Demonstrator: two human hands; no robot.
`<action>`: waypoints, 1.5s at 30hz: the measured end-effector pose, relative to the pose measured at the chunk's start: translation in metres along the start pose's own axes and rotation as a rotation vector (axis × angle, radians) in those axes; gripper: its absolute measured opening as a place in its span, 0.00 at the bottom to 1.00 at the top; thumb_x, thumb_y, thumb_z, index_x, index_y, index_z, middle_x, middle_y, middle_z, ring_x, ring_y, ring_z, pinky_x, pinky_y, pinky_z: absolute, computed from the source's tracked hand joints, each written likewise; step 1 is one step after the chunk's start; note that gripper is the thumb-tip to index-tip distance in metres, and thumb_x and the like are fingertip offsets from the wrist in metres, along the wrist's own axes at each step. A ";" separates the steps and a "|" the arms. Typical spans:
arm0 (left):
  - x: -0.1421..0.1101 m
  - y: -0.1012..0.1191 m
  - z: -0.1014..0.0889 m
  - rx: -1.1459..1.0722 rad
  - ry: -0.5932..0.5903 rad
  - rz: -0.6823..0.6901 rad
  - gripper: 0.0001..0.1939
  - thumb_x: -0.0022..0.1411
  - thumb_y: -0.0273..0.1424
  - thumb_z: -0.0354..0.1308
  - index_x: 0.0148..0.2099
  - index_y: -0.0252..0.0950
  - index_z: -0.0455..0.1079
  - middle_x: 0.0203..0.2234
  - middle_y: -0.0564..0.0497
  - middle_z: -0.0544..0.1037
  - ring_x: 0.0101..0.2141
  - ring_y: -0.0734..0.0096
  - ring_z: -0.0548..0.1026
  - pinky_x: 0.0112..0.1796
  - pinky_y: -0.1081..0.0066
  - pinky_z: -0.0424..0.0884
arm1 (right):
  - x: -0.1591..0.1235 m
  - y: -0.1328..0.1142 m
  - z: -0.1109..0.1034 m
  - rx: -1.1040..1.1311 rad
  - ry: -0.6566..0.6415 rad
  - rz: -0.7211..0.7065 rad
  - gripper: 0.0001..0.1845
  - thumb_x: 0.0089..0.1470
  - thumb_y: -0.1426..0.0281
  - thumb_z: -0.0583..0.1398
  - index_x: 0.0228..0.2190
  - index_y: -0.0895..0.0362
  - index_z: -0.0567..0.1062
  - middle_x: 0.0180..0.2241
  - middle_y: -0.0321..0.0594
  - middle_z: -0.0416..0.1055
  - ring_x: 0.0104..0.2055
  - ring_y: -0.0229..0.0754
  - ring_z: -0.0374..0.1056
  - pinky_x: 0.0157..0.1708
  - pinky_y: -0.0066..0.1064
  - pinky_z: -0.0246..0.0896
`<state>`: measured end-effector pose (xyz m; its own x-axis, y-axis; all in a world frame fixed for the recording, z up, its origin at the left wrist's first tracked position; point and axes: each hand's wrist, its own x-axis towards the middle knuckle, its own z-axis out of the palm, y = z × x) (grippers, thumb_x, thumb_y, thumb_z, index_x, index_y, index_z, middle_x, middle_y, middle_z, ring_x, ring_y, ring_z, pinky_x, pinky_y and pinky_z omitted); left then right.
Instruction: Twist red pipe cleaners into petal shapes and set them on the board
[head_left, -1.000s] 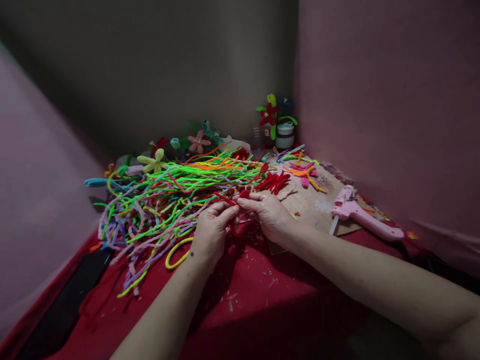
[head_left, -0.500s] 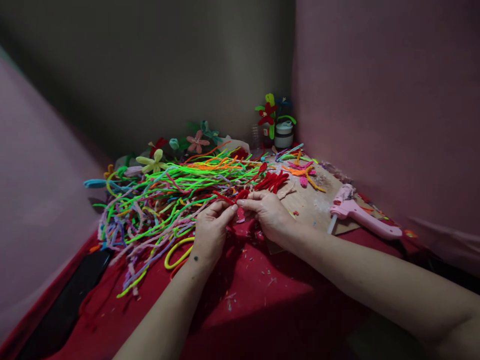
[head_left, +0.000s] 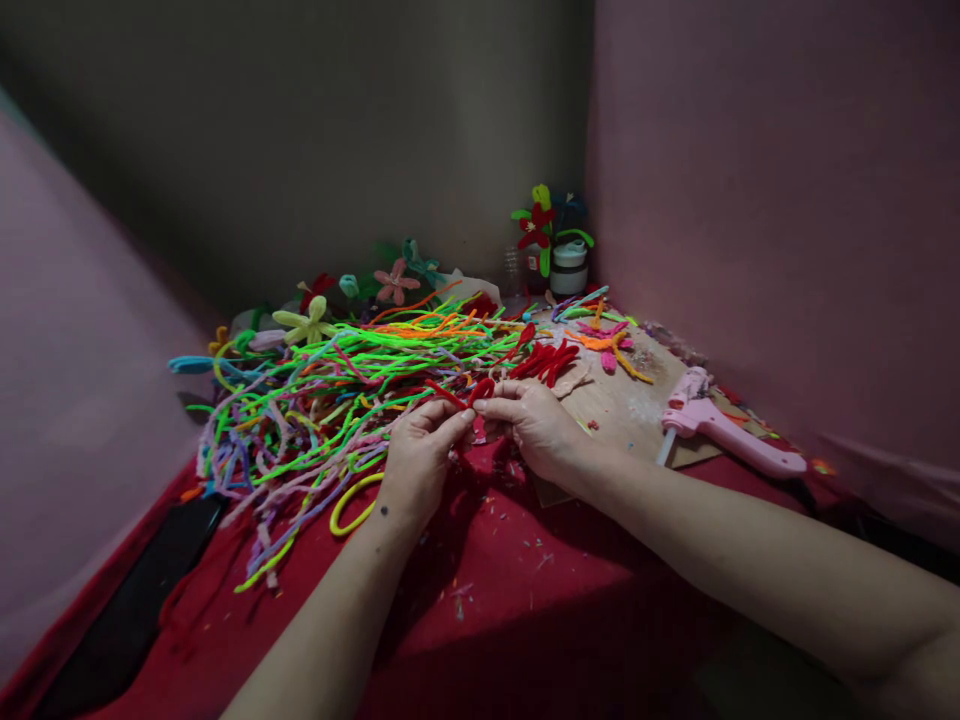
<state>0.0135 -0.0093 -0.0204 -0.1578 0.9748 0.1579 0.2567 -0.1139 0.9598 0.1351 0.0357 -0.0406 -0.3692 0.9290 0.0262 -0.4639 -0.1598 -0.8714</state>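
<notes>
A red pipe cleaner (head_left: 484, 388) is pinched between both hands, one end bent into a small loop and the other sticking out to the left. My left hand (head_left: 421, 448) grips it with thumb and forefinger. Close against it, my right hand (head_left: 536, 425) pinches the loop's base, its fingertips nearly touching the left ones. Just beyond the hands lies a bunch of red bent pieces (head_left: 551, 362). Left of them spreads a big heap of coloured pipe cleaners (head_left: 405, 355), mostly green, orange, pink and purple.
A pink glue gun (head_left: 724, 425) rests on a cardboard sheet (head_left: 645, 410) at the right. Orange and pink pipe-cleaner pieces (head_left: 611, 342) lie on the board. Fuzzy flowers and a lidded cup (head_left: 570, 270) stand at the back. A black phone-like slab (head_left: 135, 600) lies front left on red cloth (head_left: 525, 600).
The red pipe cleaner's loop has opened and shows more clearly above my right fingertips. Both hands stay in nearly the same place, still pinching; the camera view shifts slightly.
</notes>
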 end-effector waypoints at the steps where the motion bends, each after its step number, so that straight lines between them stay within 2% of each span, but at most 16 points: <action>1: 0.000 0.000 0.000 -0.006 -0.003 -0.001 0.11 0.53 0.30 0.57 0.21 0.33 0.64 0.15 0.57 0.66 0.20 0.80 0.62 0.25 0.75 0.58 | 0.000 -0.001 0.000 0.008 0.008 -0.014 0.10 0.35 0.70 0.66 0.20 0.60 0.70 0.16 0.31 0.65 0.18 0.31 0.60 0.22 0.27 0.54; 3: 0.000 0.001 0.000 -0.014 -0.009 -0.003 0.12 0.53 0.30 0.57 0.20 0.33 0.64 0.15 0.58 0.66 0.19 0.80 0.61 0.25 0.76 0.58 | 0.001 -0.002 0.000 0.011 0.017 -0.037 0.11 0.35 0.69 0.66 0.22 0.60 0.71 0.18 0.32 0.67 0.19 0.32 0.61 0.23 0.27 0.55; 9: -0.002 0.002 0.001 -0.052 -0.043 -0.028 0.11 0.52 0.29 0.57 0.20 0.33 0.64 0.14 0.57 0.66 0.19 0.80 0.61 0.24 0.76 0.58 | 0.003 -0.003 -0.002 -0.006 -0.001 -0.054 0.12 0.34 0.68 0.68 0.18 0.60 0.70 0.15 0.32 0.66 0.18 0.31 0.60 0.22 0.27 0.55; 15: -0.001 0.001 0.002 -0.052 -0.027 -0.020 0.12 0.52 0.30 0.58 0.20 0.33 0.64 0.15 0.57 0.66 0.19 0.80 0.61 0.23 0.76 0.57 | 0.000 -0.004 -0.002 -0.095 -0.005 -0.087 0.10 0.38 0.67 0.66 0.19 0.61 0.72 0.16 0.34 0.67 0.19 0.31 0.61 0.24 0.27 0.55; 21: 0.002 -0.001 -0.001 -0.196 -0.052 -0.044 0.06 0.50 0.31 0.61 0.29 0.34 0.68 0.18 0.57 0.68 0.19 0.80 0.62 0.22 0.76 0.58 | 0.000 -0.006 0.000 -0.102 0.020 -0.033 0.08 0.37 0.69 0.65 0.21 0.62 0.73 0.17 0.35 0.68 0.19 0.32 0.61 0.23 0.27 0.56; 31: 0.004 -0.006 -0.001 -0.280 -0.019 -0.104 0.08 0.46 0.29 0.63 0.29 0.34 0.68 0.19 0.57 0.69 0.20 0.80 0.64 0.24 0.77 0.60 | 0.001 -0.004 0.001 -0.190 0.015 0.040 0.04 0.37 0.73 0.61 0.19 0.61 0.72 0.16 0.35 0.67 0.18 0.32 0.61 0.21 0.26 0.57; 34: 0.003 -0.008 -0.002 -0.162 -0.003 -0.008 0.05 0.48 0.30 0.61 0.28 0.35 0.68 0.20 0.56 0.69 0.21 0.79 0.65 0.25 0.76 0.62 | 0.001 -0.005 0.001 -0.229 0.016 0.040 0.03 0.37 0.73 0.60 0.18 0.61 0.70 0.15 0.34 0.66 0.17 0.31 0.59 0.20 0.25 0.54; 38: 0.004 -0.014 -0.009 0.268 0.011 0.374 0.03 0.52 0.31 0.58 0.29 0.37 0.71 0.25 0.51 0.73 0.30 0.71 0.70 0.36 0.71 0.65 | 0.000 -0.008 0.001 -0.225 0.010 0.062 0.04 0.37 0.75 0.58 0.16 0.60 0.69 0.13 0.32 0.63 0.16 0.30 0.57 0.18 0.24 0.52; 40: 0.005 -0.013 -0.012 0.366 -0.005 0.460 0.04 0.52 0.32 0.57 0.30 0.38 0.72 0.28 0.49 0.75 0.32 0.70 0.70 0.38 0.70 0.65 | 0.001 -0.010 0.000 -0.237 -0.006 0.066 0.04 0.37 0.75 0.58 0.15 0.60 0.68 0.13 0.32 0.62 0.16 0.30 0.57 0.18 0.24 0.51; 42: 0.004 -0.010 -0.013 0.263 -0.018 0.345 0.05 0.53 0.33 0.58 0.32 0.38 0.71 0.26 0.50 0.74 0.30 0.70 0.71 0.35 0.71 0.67 | 0.001 -0.011 0.000 -0.271 -0.018 0.025 0.04 0.38 0.74 0.59 0.16 0.60 0.69 0.14 0.33 0.63 0.17 0.31 0.58 0.19 0.24 0.51; 45: 0.005 -0.003 -0.013 -0.110 -0.107 -0.042 0.09 0.52 0.37 0.59 0.31 0.35 0.69 0.21 0.52 0.72 0.21 0.75 0.68 0.23 0.74 0.65 | 0.000 -0.011 -0.001 -0.378 -0.021 -0.098 0.04 0.41 0.72 0.58 0.20 0.60 0.71 0.17 0.33 0.65 0.20 0.32 0.58 0.22 0.25 0.53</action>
<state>-0.0010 -0.0065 -0.0197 -0.0627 0.9933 0.0967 0.1449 -0.0868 0.9856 0.1406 0.0381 -0.0319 -0.3558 0.9263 0.1244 -0.1694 0.0670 -0.9833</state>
